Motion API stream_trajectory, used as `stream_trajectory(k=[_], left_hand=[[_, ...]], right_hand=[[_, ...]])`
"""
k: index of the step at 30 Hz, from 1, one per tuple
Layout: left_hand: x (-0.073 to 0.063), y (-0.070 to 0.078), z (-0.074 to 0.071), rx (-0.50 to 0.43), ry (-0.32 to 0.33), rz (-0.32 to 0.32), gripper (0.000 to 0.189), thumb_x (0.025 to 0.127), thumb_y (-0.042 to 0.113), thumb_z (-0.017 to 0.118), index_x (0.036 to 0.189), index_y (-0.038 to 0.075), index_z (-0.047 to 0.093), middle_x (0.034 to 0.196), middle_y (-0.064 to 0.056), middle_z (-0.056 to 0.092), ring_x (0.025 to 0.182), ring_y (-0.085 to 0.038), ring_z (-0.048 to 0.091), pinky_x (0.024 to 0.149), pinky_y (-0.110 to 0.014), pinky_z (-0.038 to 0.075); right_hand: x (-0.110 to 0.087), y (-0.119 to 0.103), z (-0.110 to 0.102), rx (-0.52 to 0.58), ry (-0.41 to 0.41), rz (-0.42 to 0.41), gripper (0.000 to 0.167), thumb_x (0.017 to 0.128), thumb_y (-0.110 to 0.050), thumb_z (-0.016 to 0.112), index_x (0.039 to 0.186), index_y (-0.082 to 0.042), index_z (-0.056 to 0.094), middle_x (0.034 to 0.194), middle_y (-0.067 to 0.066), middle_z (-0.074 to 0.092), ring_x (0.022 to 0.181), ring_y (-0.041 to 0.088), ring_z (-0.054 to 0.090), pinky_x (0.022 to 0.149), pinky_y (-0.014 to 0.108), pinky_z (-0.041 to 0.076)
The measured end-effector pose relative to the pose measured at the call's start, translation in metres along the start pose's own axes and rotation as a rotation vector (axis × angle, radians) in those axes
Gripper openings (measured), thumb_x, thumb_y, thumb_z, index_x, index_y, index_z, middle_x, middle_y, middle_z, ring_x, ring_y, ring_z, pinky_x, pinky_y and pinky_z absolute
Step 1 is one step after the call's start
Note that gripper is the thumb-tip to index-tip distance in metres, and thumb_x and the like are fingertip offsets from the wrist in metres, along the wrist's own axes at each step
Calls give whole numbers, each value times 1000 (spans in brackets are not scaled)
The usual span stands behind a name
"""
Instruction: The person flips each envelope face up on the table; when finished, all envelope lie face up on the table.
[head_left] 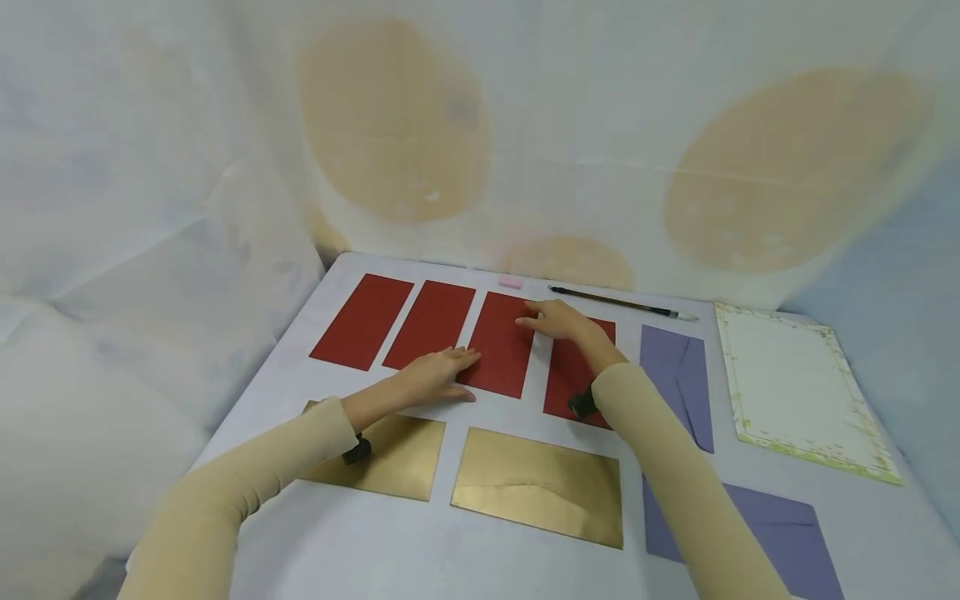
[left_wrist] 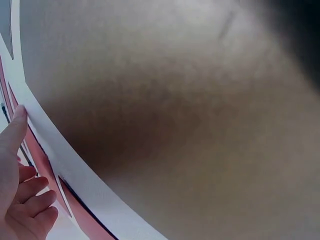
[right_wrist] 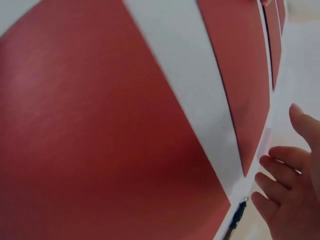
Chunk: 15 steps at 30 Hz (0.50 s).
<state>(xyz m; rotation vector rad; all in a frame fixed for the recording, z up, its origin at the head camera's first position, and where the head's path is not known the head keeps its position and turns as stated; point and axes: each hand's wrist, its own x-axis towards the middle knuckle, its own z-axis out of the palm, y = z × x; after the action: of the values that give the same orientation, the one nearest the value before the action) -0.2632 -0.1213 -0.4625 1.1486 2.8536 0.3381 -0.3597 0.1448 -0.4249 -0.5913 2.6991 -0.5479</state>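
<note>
Several red paper rectangles lie in a row on the white table. My left hand (head_left: pixel 437 373), fingers straight, rests at the lower left edge of the third red rectangle (head_left: pixel 495 346) from the left. At that rectangle's upper right edge is my right hand (head_left: pixel 555 318), its fingers stretched out to the left. In the right wrist view this hand (right_wrist: pixel 290 185) shows extended fingers and a free palm. The rightmost red rectangle (head_left: pixel 566 375) lies partly under my right forearm. In the left wrist view, a blurred gold surface (left_wrist: pixel 200 150) fills most of the picture beside my fingers.
Nearer me lie two gold envelopes, one (head_left: pixel 537 492) in the middle, the other (head_left: pixel 405 458) under my left wrist. Two purple envelopes (head_left: pixel 675 375) (head_left: pixel 787 525), a flower-bordered sheet (head_left: pixel 802 392), a writing brush (head_left: pixel 615 300) and a pink block (head_left: pixel 511 282) lie around. White cloth (head_left: pixel 577 167) hangs behind.
</note>
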Motion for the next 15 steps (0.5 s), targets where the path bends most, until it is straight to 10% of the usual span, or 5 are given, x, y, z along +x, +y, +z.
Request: stream_trajectory(k=[9,15], left_hand=[[1,6,3,50,38,26,63,88,40,69,134,-2,55,129,-16,59,117,-26,59,89,-37,52],[4,13,0,303,35,126,49,93,36,65,126,0,63,118,-13,66,99,-22,68,75,-31,56]], right_hand=[[7,2,13,-64,-61,29,69,99,-40,51,149,3,28,154,20,27,140,36,26,113,48,25],[3,-2,16,-98,-61,20,65,100,-36,52,148,2,30,155,20,24,140,39,26,112,48,26]])
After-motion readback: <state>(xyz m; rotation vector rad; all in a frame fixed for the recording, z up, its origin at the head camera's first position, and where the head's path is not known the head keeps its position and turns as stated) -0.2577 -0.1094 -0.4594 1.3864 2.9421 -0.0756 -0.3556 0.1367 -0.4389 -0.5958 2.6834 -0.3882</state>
